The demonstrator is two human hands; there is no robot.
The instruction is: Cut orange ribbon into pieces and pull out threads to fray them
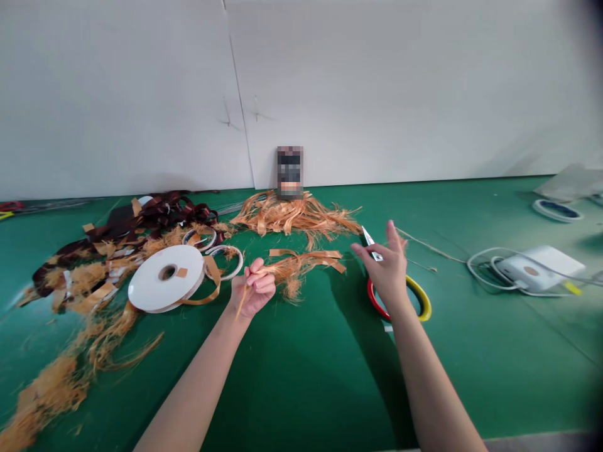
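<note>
My left hand [254,292] is closed around the narrow, twisted end of a frayed orange ribbon [289,271]. Its loose fibres fan out to the right of my fingers, and a thin tail hangs down by my wrist. Flat tan ribbon pieces [330,254] lie just beyond it. My right hand [389,263] hovers with thumb and fingers apart, holding nothing that I can see. Beneath it are scissors [425,304] with red and yellow handles, partly hidden by the hand; their blades point away from me.
A white ribbon spool [162,276] stands left, beside dark brown ribbon [164,216] and frayed scraps [51,389]. Orange ribbon strips [292,216] are heaped at the back below a blurred phone-like object [290,172]. A white charger [541,267] with cable lies right, near a tape roll [558,211].
</note>
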